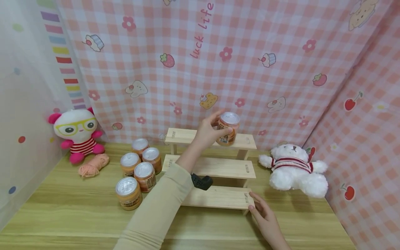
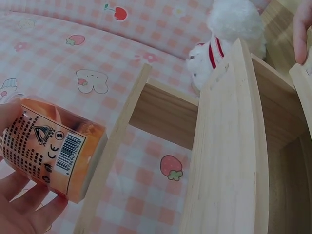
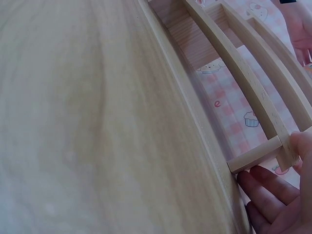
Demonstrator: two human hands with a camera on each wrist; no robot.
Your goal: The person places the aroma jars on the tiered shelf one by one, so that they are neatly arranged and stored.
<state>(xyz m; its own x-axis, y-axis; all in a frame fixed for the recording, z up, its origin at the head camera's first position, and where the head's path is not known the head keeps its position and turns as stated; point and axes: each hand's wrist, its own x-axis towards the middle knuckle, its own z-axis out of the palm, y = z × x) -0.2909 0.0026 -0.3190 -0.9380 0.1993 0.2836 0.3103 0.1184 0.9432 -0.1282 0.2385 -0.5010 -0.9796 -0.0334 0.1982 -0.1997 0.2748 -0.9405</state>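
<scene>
My left hand [image 1: 207, 131] grips a can [image 1: 230, 122] with a silver lid and an orange label. The can is upright at the right half of the top step [image 1: 247, 141] of a three-tier wooden display rack; whether its base touches the wood I cannot tell. In the left wrist view, a barcode shows on the can [image 2: 61, 146], with fingers curled round it. Down at the right end of the lowest step [image 1: 215, 198], my right hand [image 1: 264, 217] holds the rack, its thumb on the board and its other fingers by the leg, as the right wrist view shows.
Several similar cans [image 1: 144, 175] stand on the table left of the rack. Behind them are a panda toy [image 1: 82, 130] and a peach yarn skein [image 1: 93, 165]. A white plush bear [image 1: 293, 170] lies at right. Checked cloth [image 1: 187, 80] hangs close behind the rack.
</scene>
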